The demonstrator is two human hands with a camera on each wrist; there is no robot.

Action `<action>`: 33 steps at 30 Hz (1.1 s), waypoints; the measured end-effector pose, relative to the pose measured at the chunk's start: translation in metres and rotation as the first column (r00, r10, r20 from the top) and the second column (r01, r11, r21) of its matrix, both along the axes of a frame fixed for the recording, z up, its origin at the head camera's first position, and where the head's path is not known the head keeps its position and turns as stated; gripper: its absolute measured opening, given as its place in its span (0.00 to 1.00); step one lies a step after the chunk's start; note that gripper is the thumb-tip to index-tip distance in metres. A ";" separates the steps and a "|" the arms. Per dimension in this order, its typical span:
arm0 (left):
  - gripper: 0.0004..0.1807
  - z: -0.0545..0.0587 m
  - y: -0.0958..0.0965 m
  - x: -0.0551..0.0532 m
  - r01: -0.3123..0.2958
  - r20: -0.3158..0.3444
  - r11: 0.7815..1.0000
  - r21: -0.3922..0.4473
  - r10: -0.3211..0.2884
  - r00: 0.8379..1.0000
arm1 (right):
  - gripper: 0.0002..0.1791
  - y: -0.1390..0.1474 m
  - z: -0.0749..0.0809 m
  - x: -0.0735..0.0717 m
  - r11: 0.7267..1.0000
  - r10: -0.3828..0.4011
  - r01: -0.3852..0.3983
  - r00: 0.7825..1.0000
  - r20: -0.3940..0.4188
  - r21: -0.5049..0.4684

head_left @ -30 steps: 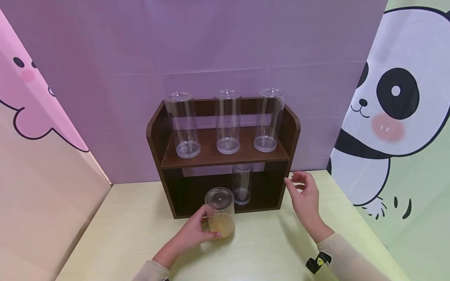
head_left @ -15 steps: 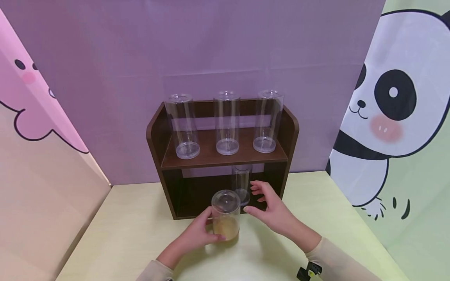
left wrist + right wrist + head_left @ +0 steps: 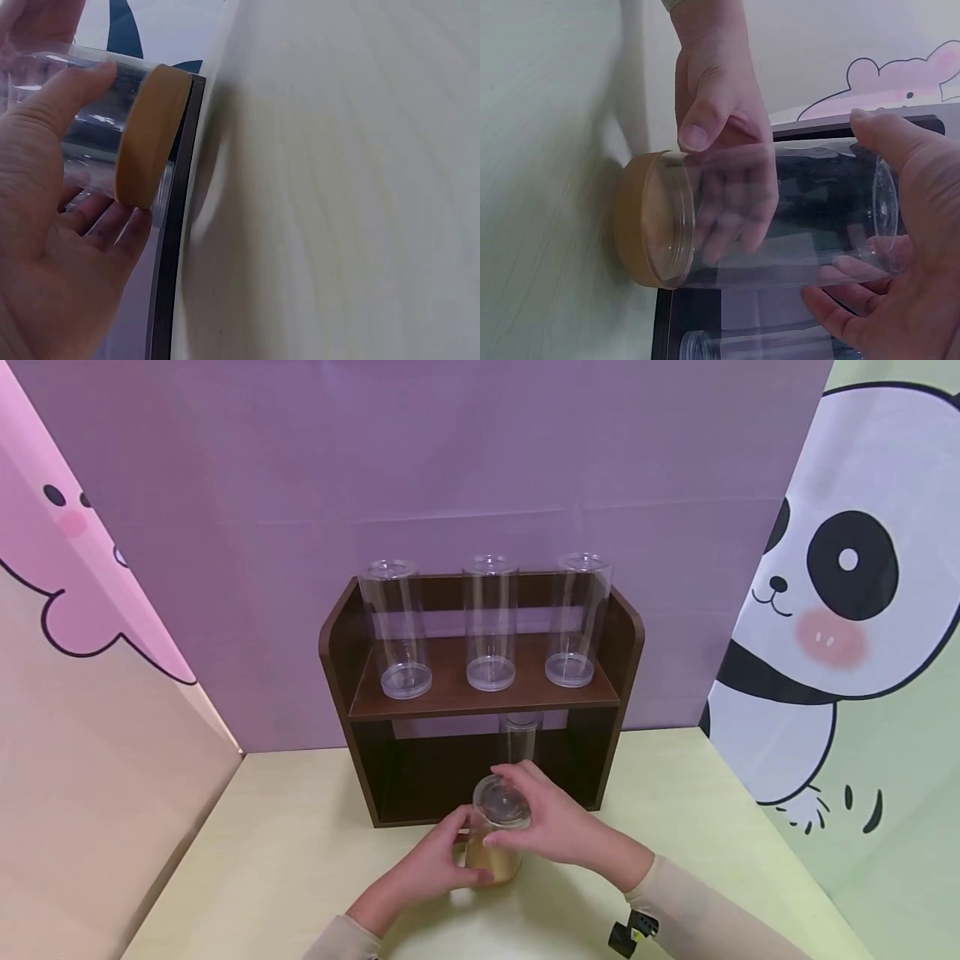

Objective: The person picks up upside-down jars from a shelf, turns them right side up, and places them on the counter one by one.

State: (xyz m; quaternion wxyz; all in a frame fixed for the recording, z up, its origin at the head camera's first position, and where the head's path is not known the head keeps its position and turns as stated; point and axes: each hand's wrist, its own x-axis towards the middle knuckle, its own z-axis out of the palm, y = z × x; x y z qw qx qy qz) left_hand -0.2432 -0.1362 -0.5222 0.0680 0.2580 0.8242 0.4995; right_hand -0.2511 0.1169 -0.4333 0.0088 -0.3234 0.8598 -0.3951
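Note:
A clear jar [image 3: 501, 802] stands upside down in front of the shelf, its tan lid [image 3: 632, 225] facing the tabletop. My left hand [image 3: 433, 864] grips the lower part of the jar, thumb on the near side. In the right wrist view the left fingers show through the clear wall. From the right, my right hand [image 3: 555, 822] holds the upper end, its thumb and fingers on opposite sides of the rounded base. The inside of the jar looks see-through, with nothing visible in it.
A dark brown two-tier shelf [image 3: 480, 712] stands at the back of the pale table [image 3: 292, 827]. Three clear cylinders, left [image 3: 401, 627], middle [image 3: 491, 627] and right [image 3: 576, 627], stand on its upper board. Another clear cylinder [image 3: 519, 739] is on the lower board, partly hidden.
My right hand has come from beside the shelf's right side to the top of the jar and taken hold. The left hand has shifted the jar slightly right and toward me.

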 end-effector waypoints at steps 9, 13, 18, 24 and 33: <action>0.49 -0.002 -0.003 0.002 0.015 0.066 0.999 0.029 -0.017 0.998 | 0.47 0.000 0.002 -0.002 0.997 -0.001 -0.002 0.999 -0.047 -0.072; 0.48 -0.002 -0.006 -0.001 -0.027 0.062 0.999 0.017 0.026 0.998 | 0.46 0.003 0.003 -0.004 0.992 0.004 -0.011 0.998 -0.061 -0.126; 0.48 0.003 -0.016 -0.005 -0.099 0.040 0.995 0.005 0.099 0.994 | 0.46 0.017 -0.001 -0.007 0.982 -0.011 0.016 1.000 0.027 -0.187; 0.47 0.013 -0.031 -0.007 -0.124 -0.025 0.992 0.022 0.125 0.992 | 0.43 0.036 -0.018 -0.012 0.966 -0.008 0.052 0.985 0.171 -0.255; 0.47 0.027 -0.042 -0.012 -0.112 -0.107 0.994 0.006 0.112 0.988 | 0.44 0.052 -0.038 -0.019 0.956 0.095 -0.054 0.987 0.130 -0.288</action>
